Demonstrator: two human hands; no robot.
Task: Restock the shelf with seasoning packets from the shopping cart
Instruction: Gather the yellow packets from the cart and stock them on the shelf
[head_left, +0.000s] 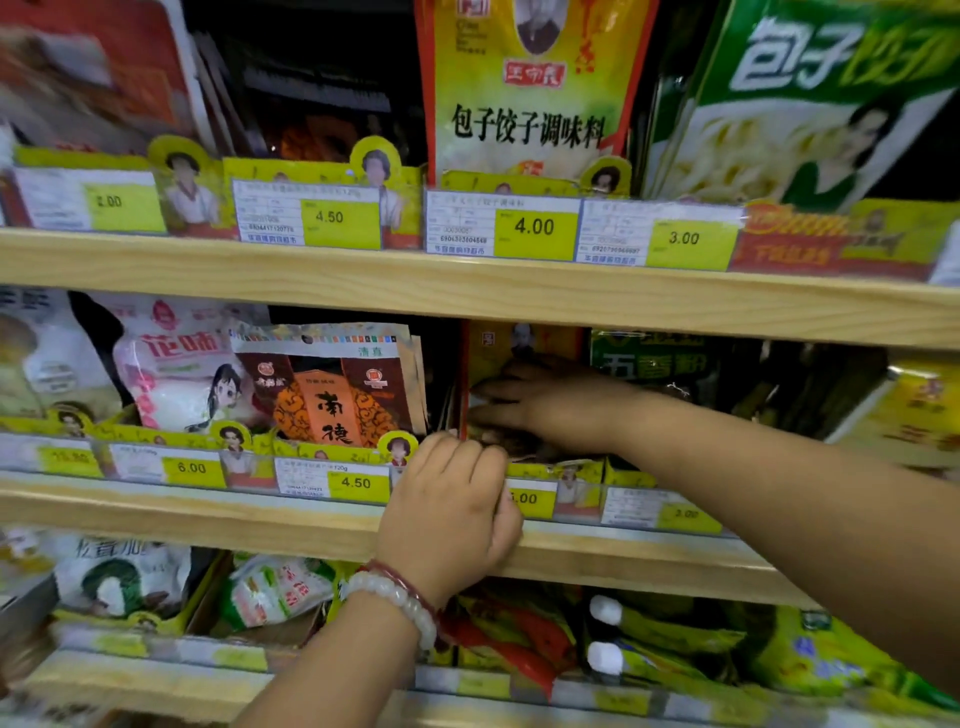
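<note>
On the middle wooden shelf (467, 306) a yellow and brown seasoning packet (524, 345) stands upright in a yellow display tray (618, 475). My right hand (540, 405) reaches into that tray from the right, and its straight fingers lie flat against the packet's front. My left hand (452, 501), with bead bracelets on the wrist, is lower and to the left. Its curled fingers hook over the tray's front lip, above the price rail. The packet's lower part is hidden behind both hands. The shopping cart is out of view.
Left of my hands stand orange and brown packets (332, 395) and white and pink bags (171, 364); dark green packets (654, 364) stand to the right. The upper shelf holds tall yellow packets (530, 88) and green ones (810, 98). Price tags (535, 227) line each rail, and more bags (519, 644) fill the bottom shelf.
</note>
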